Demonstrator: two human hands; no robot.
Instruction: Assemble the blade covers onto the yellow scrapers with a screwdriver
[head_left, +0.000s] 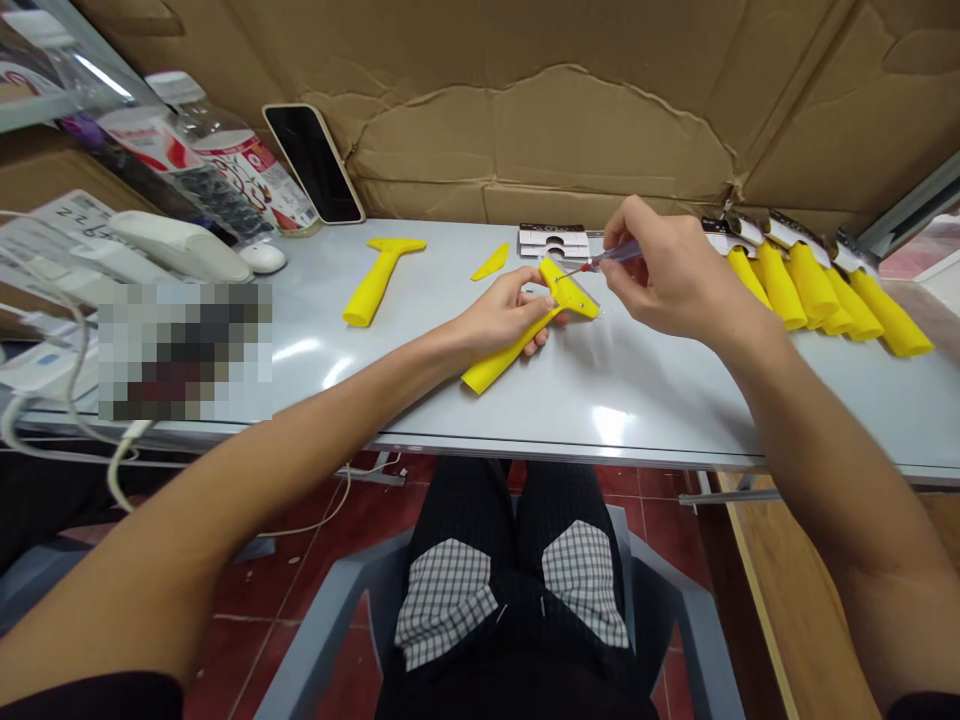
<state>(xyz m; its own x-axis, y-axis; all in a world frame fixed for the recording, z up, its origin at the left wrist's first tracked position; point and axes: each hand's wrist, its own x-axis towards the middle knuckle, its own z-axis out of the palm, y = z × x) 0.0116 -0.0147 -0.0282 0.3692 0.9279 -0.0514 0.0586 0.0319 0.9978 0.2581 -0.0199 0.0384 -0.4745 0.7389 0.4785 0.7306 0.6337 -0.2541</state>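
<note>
Near the middle of the table, my left hand point(516, 318) is closed around the neck of a yellow scraper point(499, 365) with a T-shaped head and a thin metal blade edge. My right hand point(664, 268) pinches a screwdriver point(611, 257) with a see-through handle. Its shaft points left and down, with the tip at the scraper's head; whether it sits in a screw is too small to tell. Farther left lies another yellow T-shaped handle point(379, 282). Behind my left hand is a loose yellow triangular piece point(491, 262).
Small black-and-white cards point(555, 241) lie behind the scraper. Several yellow scrapers with card sleeves point(814, 285) are lined up at the right. A phone point(315, 165), bottles point(240, 165), a white mouse point(264, 258) and cables crowd the left. Cardboard point(600, 130) stands along the back.
</note>
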